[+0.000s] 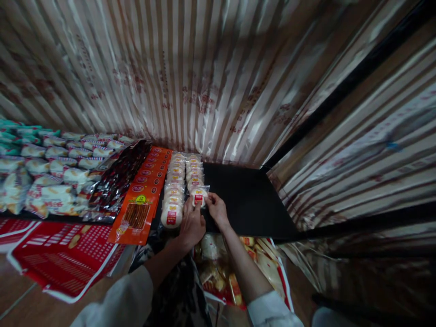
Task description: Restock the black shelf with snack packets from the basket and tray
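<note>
Between my two hands is a round white packaged cake in clear wrap with a red label, at the front of the right-hand row. My left hand touches its left and lower side with the fingers. At its right edge, my right hand pinches the wrapper. Beside it on the left runs another row of the same packaged cakes, overlapping from front to back. Both rows lie on the black shelf.
Orange snack packets, dark shiny packets and white wrapped snacks fill the shelf's left part. Below are a red basket and another basket holding packaged food. Striped plastic sheeting hangs behind; a black post slants at right.
</note>
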{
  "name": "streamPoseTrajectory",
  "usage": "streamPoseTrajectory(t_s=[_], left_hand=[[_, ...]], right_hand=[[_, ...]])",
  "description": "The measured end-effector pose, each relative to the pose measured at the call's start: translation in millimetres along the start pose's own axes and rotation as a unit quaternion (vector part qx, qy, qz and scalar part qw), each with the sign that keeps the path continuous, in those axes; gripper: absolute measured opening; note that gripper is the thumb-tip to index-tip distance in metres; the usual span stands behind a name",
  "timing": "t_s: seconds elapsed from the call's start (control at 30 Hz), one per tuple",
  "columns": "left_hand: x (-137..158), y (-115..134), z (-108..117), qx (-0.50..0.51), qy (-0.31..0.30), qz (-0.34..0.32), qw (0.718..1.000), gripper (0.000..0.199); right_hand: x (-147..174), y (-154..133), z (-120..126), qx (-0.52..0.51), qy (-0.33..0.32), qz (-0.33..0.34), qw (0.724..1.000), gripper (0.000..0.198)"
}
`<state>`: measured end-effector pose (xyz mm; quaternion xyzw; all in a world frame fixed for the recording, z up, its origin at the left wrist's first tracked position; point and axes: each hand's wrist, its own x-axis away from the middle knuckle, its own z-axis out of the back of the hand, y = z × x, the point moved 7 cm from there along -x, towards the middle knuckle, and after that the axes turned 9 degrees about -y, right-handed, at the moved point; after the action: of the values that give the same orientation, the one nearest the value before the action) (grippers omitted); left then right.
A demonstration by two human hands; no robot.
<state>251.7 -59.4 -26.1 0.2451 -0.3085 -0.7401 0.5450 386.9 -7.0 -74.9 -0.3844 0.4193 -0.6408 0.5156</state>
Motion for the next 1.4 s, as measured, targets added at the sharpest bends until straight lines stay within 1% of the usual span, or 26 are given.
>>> streamPoseTrajectory(t_s=[0.1,0.27,0.37,0.47,0.63,0.73,0.83,0.9,0.97,1.07,1.17,1.23,1.27,1.33,1.4], left_hand=[[-7,-6,-7,-0.006,-0.024,0.024,0.999,0.055],[-16,-11,-10,0.001,-0.023,0.032,0.999,0.058],[-18,-13,-15,-0.022,-0.034,0.040,0.998,0.061],[-19,-14,-22,-0.052,-0.048,0.036,0.997,0.063],[-20,-19,-26,-0.088,-0.033,0.017,0.995,0.062],[-16,-20,-26,-0.104,-0.029,0.005,0.994,0.061],[-7,-12,-25,-0.108,-0.019,-0.020,0.994,0.056],[3,-3,-26,-0.104,-0.017,-0.045,0.993,0.052],[14,8,-30,-0.093,-0.028,-0.067,0.993,0.046],[31,21,-45,-0.065,-0.073,-0.081,0.992,0.041],[46,30,-63,-0.037,-0.132,-0.082,0.987,0.042],[55,35,-73,-0.028,-0.156,-0.080,0.984,0.041],[60,38,-77,-0.027,-0.162,-0.079,0.983,0.041],[67,42,-82,-0.024,-0.167,-0.083,0.982,0.041],[74,45,-85,-0.023,-0.169,-0.096,0.981,0.040]], right_hand=[[-8,-2,-3,0.037,0.013,-0.009,0.999,0.024],[-15,-10,-4,0.135,0.018,-0.015,0.991,0.023],[-17,-14,-6,0.174,0.021,-0.015,0.984,0.023],[-17,-15,-8,0.178,0.023,-0.018,0.984,0.023],[-10,-18,-9,0.163,0.038,-0.030,0.986,0.022],[5,-21,-3,0.131,0.073,0.004,0.989,0.025],[33,-19,8,0.104,0.108,0.060,0.987,0.026],[57,-14,19,0.101,0.119,0.097,0.983,0.026],[84,-6,33,0.122,0.131,0.125,0.976,0.025],[121,13,65,0.180,0.161,0.131,0.961,0.027],[146,33,105,0.286,0.194,0.090,0.934,0.028],[157,46,132,0.373,0.213,0.046,0.902,0.029],[161,52,144,0.409,0.218,0.024,0.886,0.030],[165,64,165,0.446,0.221,-0.010,0.867,0.028],[167,77,178,0.477,0.211,-0.050,0.852,0.025]])
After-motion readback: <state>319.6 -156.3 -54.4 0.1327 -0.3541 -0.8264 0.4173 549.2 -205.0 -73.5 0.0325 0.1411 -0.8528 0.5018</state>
